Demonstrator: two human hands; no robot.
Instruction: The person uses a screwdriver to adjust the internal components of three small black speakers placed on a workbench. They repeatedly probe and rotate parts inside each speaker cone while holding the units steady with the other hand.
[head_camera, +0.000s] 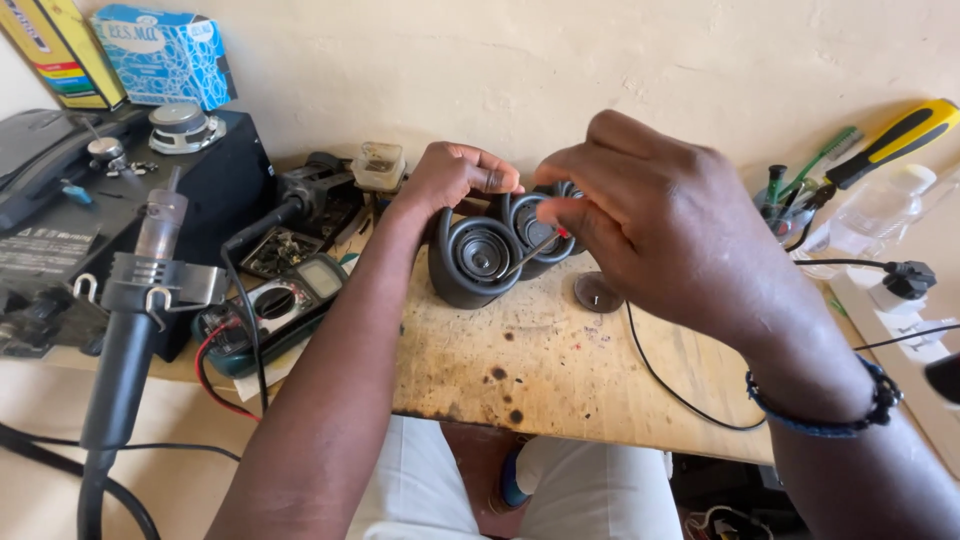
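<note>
On the wooden surface (560, 370) stands a dark speaker housing (478, 262), its top closed in the left hand's (455, 175) grip, while the right hand (655, 215) pinches a thin screwdriver (535, 250) against a cone, a small disc (598, 292) just beside.

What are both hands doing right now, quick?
Left hand: closed, gripping the top of the black speaker housing.
Right hand: closed, pinching a thin screwdriver into the housing.
</note>
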